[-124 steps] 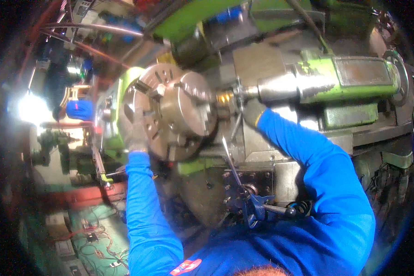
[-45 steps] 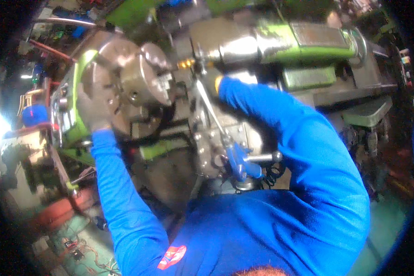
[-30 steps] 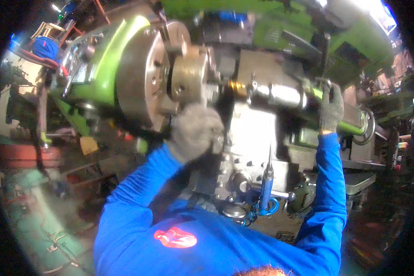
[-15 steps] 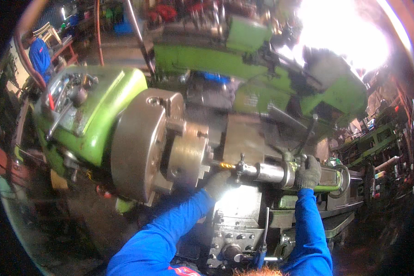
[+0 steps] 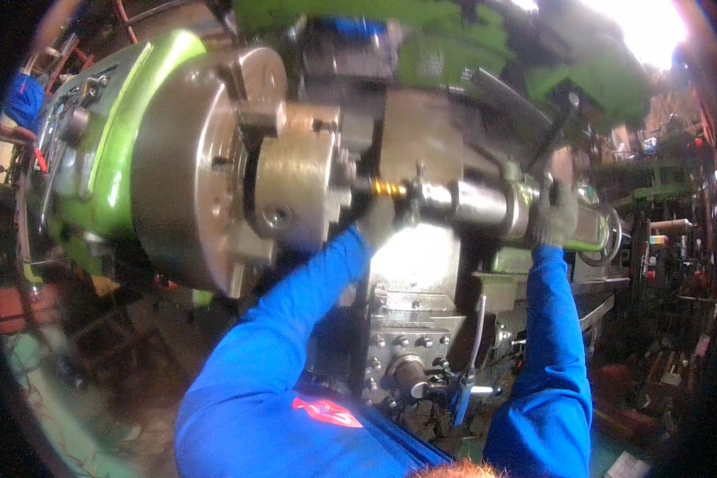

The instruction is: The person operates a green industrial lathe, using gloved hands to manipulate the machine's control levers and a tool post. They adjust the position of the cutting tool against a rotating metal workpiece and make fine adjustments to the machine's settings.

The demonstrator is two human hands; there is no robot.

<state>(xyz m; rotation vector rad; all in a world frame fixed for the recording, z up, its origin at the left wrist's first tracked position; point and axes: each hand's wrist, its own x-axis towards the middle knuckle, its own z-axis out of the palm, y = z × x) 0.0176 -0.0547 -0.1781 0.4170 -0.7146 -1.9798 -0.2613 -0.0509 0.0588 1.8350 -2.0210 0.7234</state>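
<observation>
My left hand, in a grey glove, is just under the yellow drill bit and beside the drill chuck. Motion blur smears its fingers, and whether they touch the bit cannot be told. The bit points left toward a round metal workpiece, clamped in the jaws of the large lathe chuck. To the right of the bit, the chuck sits on the steel quill of the green tailstock. My right hand, also gloved, has its fingers wrapped over the tailstock beside an upright lever.
The green headstock rises at the left. Below my hands lies the cross slide with bolts and a handle. A handwheel is on the tailstock's right end. Another green machine stands behind. A blue-sleeved person shows far left.
The view has tilted down and come closer, so the lathe sits higher and larger in the picture. Both hands keep their places at the drill bit and the tailstock.
</observation>
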